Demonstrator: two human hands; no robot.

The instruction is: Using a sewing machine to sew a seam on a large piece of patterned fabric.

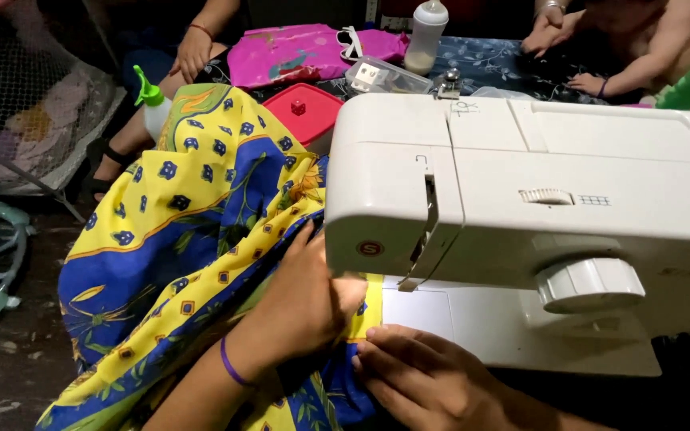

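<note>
A white sewing machine (pixel 521 191) fills the right half of the view. Yellow and blue patterned fabric (pixel 177 231) spills off its left side and runs under the machine's head. My left hand (pixel 305 299), a purple band on its wrist, lies on the fabric right at the needle area and presses it down. My right hand (pixel 417 379) rests lower on the machine bed, with its fingers pinching the yellow edge of the fabric. The needle and presser foot are hidden behind my left hand.
Behind the machine are a red lidded box (pixel 307 110), a clear plastic box (pixel 385 76), a baby bottle (pixel 426 33), pink cloth (pixel 289 52) and a green-capped bottle (pixel 152 100). Other people's hands and legs show at the back; a netted frame (pixel 33 104) stands at left.
</note>
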